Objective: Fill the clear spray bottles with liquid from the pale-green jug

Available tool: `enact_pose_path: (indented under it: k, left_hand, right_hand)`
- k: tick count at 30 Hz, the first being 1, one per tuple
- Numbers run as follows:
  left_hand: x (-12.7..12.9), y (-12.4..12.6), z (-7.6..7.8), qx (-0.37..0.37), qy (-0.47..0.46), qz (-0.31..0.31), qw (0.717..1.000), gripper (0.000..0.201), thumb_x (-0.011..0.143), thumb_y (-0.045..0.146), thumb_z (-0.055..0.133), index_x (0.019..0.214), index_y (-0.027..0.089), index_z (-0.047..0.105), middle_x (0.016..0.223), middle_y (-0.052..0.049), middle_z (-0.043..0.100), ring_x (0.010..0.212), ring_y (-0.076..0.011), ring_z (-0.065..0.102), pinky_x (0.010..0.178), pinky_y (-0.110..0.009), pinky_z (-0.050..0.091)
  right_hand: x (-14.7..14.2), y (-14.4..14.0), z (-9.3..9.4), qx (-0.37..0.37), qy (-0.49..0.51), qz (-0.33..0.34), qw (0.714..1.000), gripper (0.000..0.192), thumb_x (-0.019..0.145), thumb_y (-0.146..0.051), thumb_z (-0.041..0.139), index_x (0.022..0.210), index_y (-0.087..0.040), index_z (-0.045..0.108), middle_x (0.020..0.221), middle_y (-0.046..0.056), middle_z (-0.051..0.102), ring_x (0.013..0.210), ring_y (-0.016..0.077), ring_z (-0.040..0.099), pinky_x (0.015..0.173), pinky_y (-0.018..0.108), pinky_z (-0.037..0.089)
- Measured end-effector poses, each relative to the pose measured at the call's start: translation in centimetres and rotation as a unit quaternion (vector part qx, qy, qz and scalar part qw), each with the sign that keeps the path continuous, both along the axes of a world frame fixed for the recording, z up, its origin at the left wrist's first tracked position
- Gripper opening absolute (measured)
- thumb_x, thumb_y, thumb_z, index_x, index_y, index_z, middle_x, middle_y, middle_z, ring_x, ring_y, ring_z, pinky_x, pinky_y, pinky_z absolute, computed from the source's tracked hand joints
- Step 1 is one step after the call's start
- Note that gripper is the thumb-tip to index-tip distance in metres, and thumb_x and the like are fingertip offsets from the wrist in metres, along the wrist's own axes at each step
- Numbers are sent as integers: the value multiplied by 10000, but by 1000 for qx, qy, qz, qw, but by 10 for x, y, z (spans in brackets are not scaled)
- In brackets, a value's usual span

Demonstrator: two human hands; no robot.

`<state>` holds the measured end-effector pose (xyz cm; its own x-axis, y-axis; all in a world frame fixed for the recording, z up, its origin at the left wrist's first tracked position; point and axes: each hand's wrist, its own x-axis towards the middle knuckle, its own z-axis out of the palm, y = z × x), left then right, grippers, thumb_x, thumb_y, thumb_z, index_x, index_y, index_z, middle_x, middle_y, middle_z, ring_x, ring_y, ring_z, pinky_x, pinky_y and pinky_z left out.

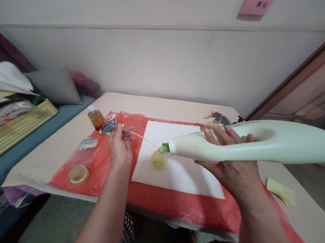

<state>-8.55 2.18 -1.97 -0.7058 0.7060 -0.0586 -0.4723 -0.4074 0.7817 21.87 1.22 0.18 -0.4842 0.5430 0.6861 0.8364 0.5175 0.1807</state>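
Note:
My right hand (232,166) holds a large pale green jug (260,140) tipped almost level, its green spout right over the mouth of a small yellow round bottle (159,159). That bottle stands on a white cloth (176,162) spread over a red plastic sheet (157,202). My left hand (120,146) grips a grey spray trigger head (109,127) whose thin clear tube points right toward the small bottle.
A small amber bottle (96,118) stands at the back left of the sheet, with a clear bag and a round lid (78,174) in front. Another spray bottle (217,121) sits behind the jug. Yellow papers (281,191) lie right; bedding and a pillow (57,85) left.

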Motion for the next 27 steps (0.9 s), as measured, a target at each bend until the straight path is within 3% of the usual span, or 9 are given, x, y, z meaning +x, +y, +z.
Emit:
enact_pose_path:
  k: [27]
  left_hand:
    - [-2, -3, 2, 5, 3, -2, 1000, 279, 792, 426, 730, 885, 173, 660, 767, -57, 723, 603, -97, 601, 576, -220, 416]
  right_hand:
    - [-2, -8, 6, 20, -4, -9, 1000, 788, 892, -520, 630, 1559, -268, 295, 1453, 133, 539, 1395, 377, 429, 1194, 632, 141]
